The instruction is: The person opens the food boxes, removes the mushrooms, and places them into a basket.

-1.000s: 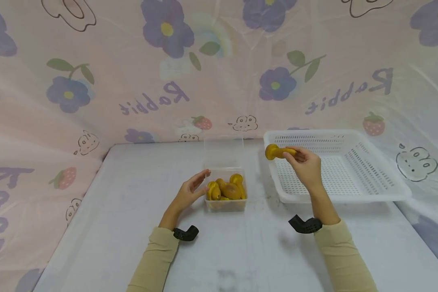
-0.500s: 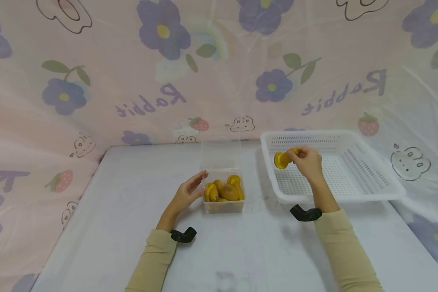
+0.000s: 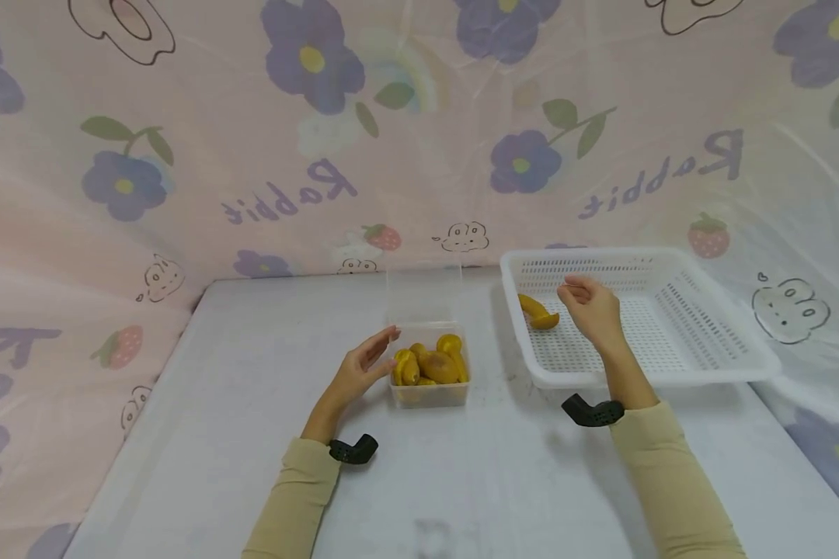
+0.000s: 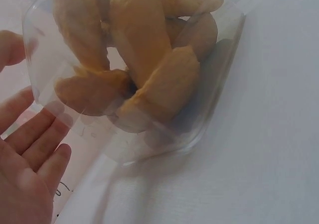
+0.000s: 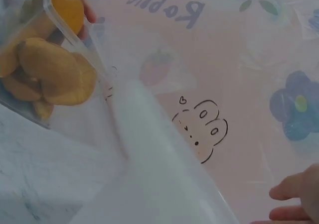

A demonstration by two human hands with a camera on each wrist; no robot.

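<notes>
A clear plastic box [image 3: 429, 392] [image 4: 199, 119] [image 5: 70, 119] holds several yellow-brown pieces [image 3: 429, 363] [image 4: 144, 79] [image 5: 47, 72]. My left hand [image 3: 365, 363] [image 4: 30, 149] rests against the box's left side with straight fingers. One yellow piece [image 3: 537, 311] lies in the near-left corner of the white perforated basket [image 3: 706, 365] [image 5: 164, 169]. My right hand [image 3: 587, 307] [image 5: 299, 199] hovers just right of that piece, fingers loosely curled and holding nothing.
The grey table [image 3: 252, 404] is walled on three sides by a pink flowered plastic sheet [image 3: 322, 155]. The box's clear lid [image 3: 426, 291] stands upright behind it. The basket sits at the table's far right.
My right hand carried the yellow piece over the basket's left rim and let it go; it now lies inside the basket. My left hand stayed by the box.
</notes>
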